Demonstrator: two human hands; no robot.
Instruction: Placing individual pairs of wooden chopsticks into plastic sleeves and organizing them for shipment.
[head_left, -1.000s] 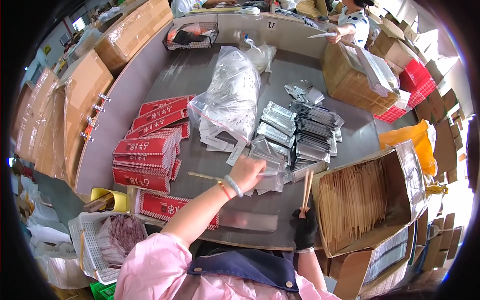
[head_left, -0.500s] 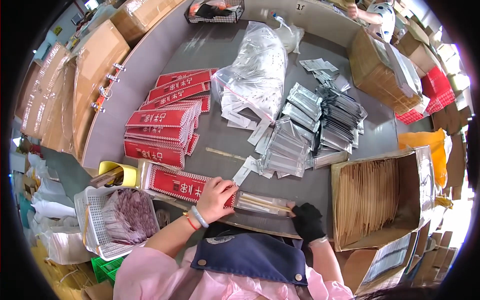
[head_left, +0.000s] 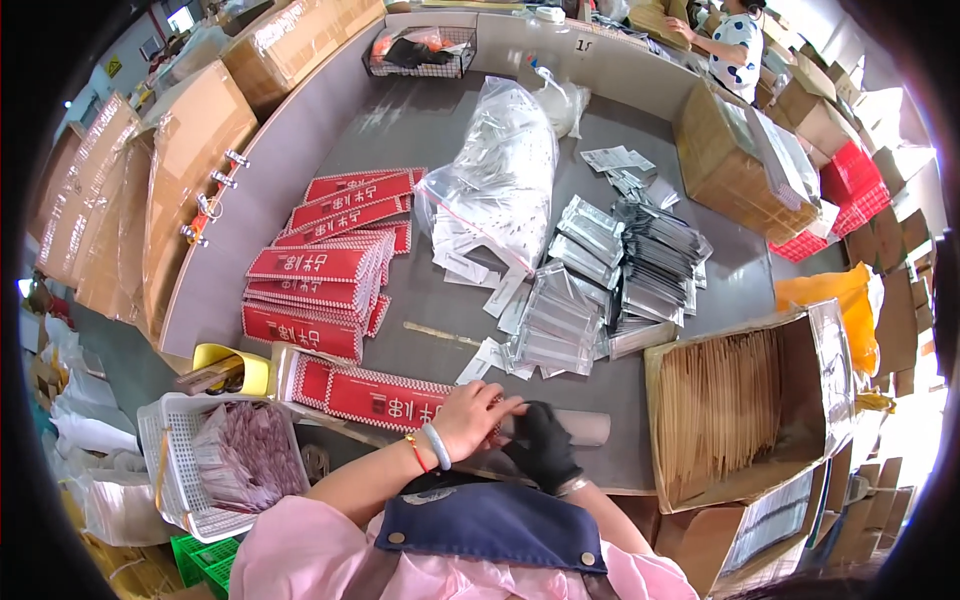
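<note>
A long red printed sleeve [head_left: 385,398] with a checkered edge lies along the table's front edge, overlapping another red sleeve at its left end. My left hand [head_left: 470,420], wearing a pale bangle and a red cord, closes over the sleeve's right end. Against its fingertips, my right hand [head_left: 541,447] in a black glove has its fingers bent together. What the gloved fingers pinch is hidden and slightly blurred. Just right of the glove, a clear plastic strip [head_left: 588,428] lies on the table. No sticks show between the hands.
Stacked red sleeves [head_left: 310,285] lie left. A plastic bag of white packets [head_left: 505,170] and silvery packets [head_left: 655,250] fill the middle. A carton of wooden sticks [head_left: 715,420] stands right; a white basket [head_left: 170,460] and yellow cup [head_left: 255,372] stand left. Someone [head_left: 735,50] works beyond.
My right hand has moved left from the sticks' outer end to meet my left hand. The wooden sticks that stuck out of the sleeve no longer show. My left hand has shifted right.
</note>
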